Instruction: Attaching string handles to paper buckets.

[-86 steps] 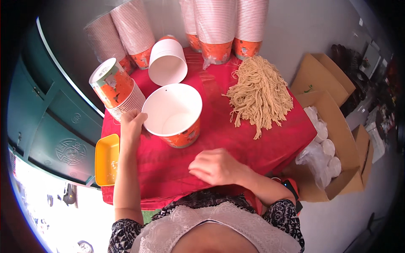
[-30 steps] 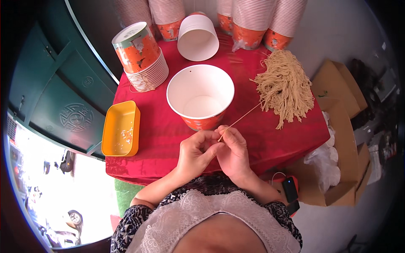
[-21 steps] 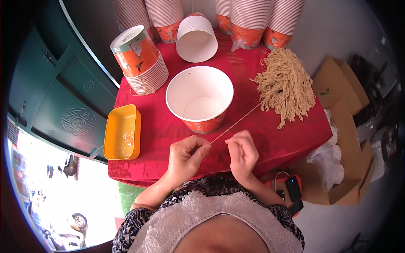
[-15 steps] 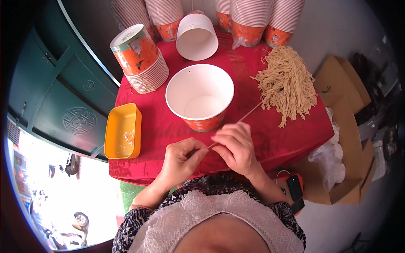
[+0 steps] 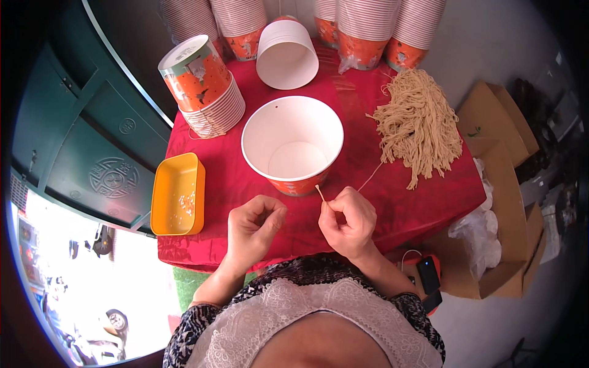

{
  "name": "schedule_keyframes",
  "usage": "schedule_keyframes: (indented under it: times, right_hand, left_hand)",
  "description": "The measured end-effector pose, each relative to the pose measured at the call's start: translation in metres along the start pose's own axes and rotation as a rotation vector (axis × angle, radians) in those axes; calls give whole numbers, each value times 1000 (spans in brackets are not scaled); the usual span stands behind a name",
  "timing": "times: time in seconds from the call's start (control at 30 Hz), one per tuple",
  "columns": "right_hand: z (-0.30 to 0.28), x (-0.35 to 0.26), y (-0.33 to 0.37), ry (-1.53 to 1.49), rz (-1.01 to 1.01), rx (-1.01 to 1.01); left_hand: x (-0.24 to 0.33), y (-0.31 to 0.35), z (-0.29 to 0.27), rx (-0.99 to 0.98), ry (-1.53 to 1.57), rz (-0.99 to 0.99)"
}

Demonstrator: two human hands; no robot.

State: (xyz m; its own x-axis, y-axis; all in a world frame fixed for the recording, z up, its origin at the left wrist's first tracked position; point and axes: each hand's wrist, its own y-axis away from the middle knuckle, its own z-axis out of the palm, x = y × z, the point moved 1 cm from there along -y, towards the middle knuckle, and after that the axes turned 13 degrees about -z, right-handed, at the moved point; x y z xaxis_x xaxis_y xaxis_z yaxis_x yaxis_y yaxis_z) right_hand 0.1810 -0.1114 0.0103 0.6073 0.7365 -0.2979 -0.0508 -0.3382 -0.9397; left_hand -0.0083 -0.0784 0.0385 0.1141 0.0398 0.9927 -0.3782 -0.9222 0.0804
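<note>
A white-lined paper bucket (image 5: pixel 293 132) with an orange outside stands upright at the table's middle, a small dark hole high in its far wall. Right of it lies a loose heap of beige cords (image 5: pixel 420 122). One cord (image 5: pixel 369 178) runs from this heap into my right hand (image 5: pixel 348 224), which pinches it just in front of the bucket. The cord's short end sticks up past the thumb and forefinger. My left hand (image 5: pixel 253 230) hovers to the left, apart from the cord, with curled fingers and no thing visible in them.
A yellow tray (image 5: pixel 157 202) with small pale and orange bits sits at the table's left edge. Behind it stands an upside-down bucket stack (image 5: pixel 211 110). Another bucket (image 5: pixel 287 70) lies tipped at the back, before tall bucket stacks (image 5: pixel 365 24). Cardboard boxes (image 5: pixel 509 208) stand right of the red-covered table.
My hands have moved apart. The left has let go of the cord and drawn slightly left; the right keeps hold of it, its short end now pointing up.
</note>
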Motion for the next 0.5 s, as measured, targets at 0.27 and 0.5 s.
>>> schedule_keyframes:
  times: [0.27,0.5]
  right_hand:
    - [6,4,-2,35,14,-9]
    - [7,6,-1,40,49,-26]
  left_hand:
    - [-5,0,-4,-4,30,3]
    - [-6,-1,-4,-2,24,-15]
